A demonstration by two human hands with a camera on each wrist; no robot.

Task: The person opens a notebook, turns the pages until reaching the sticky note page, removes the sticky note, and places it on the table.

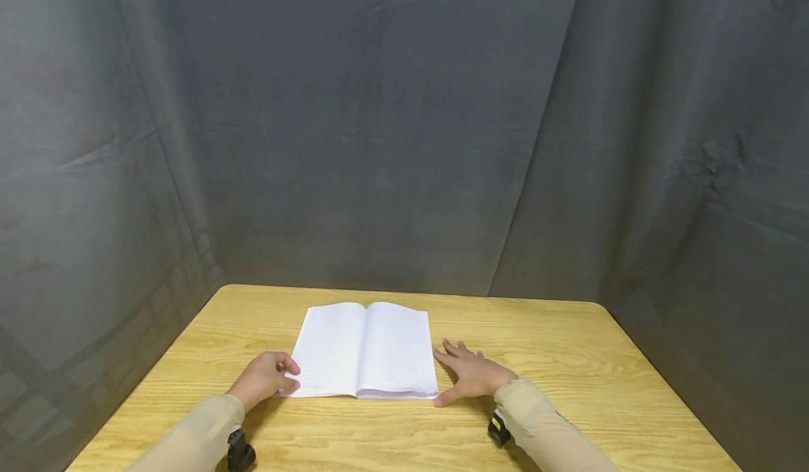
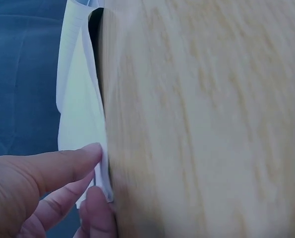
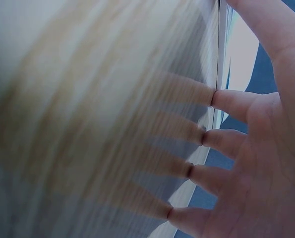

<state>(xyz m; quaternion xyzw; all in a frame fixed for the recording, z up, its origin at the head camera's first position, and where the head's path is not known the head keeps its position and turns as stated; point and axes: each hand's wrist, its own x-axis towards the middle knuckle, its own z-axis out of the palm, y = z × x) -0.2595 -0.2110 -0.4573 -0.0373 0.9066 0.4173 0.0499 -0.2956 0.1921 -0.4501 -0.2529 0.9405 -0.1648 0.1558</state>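
Observation:
An open notebook (image 1: pixel 329 349) with white ruled pages lies on the wooden table, its spine running away from me. My left hand (image 1: pixel 267 378) is at its lower left edge and pinches the side of the notebook between thumb and fingers. Close up in the left wrist view, the thumb (image 2: pixel 70 166) lies over the page and the other fingers curl at its edge. My right hand (image 1: pixel 472 374) rests beside the notebook's right edge with fingers spread. In the right wrist view its fingertips (image 3: pixel 221 101) touch the tabletop, and the thumb reaches along the notebook's near corner.
The light wooden table (image 1: pixel 569 359) has rounded far corners. Grey cloth curtains (image 1: pixel 379 142) hang behind it and along both sides. A small black device is strapped at each wrist, over beige sleeves (image 1: pixel 196 433).

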